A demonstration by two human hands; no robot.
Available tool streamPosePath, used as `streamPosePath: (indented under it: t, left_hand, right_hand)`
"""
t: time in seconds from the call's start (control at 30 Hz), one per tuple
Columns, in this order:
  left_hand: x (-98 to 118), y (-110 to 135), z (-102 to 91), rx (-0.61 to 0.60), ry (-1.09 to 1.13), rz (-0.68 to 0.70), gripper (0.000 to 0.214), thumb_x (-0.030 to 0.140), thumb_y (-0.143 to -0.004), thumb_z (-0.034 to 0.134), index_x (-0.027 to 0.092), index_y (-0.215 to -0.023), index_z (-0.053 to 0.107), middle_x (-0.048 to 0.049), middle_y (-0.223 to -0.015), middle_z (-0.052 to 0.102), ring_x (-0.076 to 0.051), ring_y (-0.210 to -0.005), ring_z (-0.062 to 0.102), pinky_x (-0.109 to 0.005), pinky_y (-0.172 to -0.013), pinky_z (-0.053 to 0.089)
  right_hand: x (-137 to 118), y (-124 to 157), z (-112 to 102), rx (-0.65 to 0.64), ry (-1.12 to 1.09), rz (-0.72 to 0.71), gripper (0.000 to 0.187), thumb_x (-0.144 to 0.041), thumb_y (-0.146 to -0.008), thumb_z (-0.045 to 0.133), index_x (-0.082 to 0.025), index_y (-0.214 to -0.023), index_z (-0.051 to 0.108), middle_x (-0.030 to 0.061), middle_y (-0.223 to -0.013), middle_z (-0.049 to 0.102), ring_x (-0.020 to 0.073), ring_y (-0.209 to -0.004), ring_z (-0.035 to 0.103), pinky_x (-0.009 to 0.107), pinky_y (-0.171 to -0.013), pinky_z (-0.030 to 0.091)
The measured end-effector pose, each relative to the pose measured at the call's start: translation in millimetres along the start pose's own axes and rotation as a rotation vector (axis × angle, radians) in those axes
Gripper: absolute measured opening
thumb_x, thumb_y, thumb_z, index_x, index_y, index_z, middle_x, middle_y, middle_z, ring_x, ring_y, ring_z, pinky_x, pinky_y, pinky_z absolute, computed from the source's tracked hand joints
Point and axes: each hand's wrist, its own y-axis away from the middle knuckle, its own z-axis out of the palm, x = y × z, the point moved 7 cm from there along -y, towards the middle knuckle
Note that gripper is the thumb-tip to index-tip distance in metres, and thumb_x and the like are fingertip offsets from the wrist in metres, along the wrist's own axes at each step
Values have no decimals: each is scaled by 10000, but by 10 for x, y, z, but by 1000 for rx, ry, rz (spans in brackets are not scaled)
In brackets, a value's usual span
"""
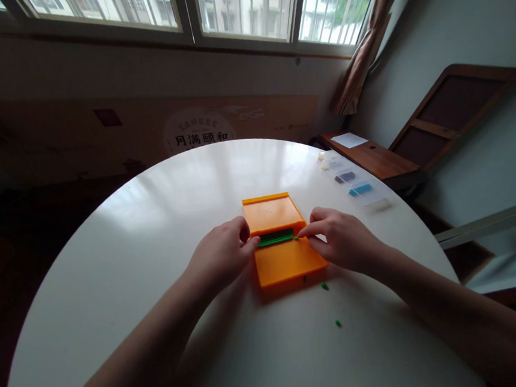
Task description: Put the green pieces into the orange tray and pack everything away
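Observation:
An orange plastic tray (291, 263) lies on the white round table, with raised bars and a sunken slot across its middle. Rows of small green pieces (276, 237) fill much of that slot. My left hand (224, 250) is closed at the tray's left edge, its thumb tip by the left end of the green rows. From the right, my right hand (341, 237) stretches its index finger to a single green piece (296, 238) at the slot's right end. Its thumb sits lower, apart from the index finger, near the tray's right edge.
Loose green bits (324, 286) lie in front of the tray on the table (154, 251). Small clear bags with coloured contents, one blue (360, 190), line the table's right rim. Beyond stand a wooden chair (381, 155) with a paper on it, a large carton and windows.

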Motion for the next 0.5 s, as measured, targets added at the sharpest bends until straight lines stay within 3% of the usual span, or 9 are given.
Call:
streamPosePath:
  t: [0.5]
  left_hand:
    - [5, -30, 26, -25, 0, -4, 212, 435, -813, 512, 225, -806, 546, -23, -819, 671, -206, -715, 609, -292, -566, 376]
  right_hand:
    - [-12, 16, -12, -20, 2, 29, 257, -253, -854, 526, -344, -990, 725, -13, -939, 589, 69, -766, 534, 190, -650, 349]
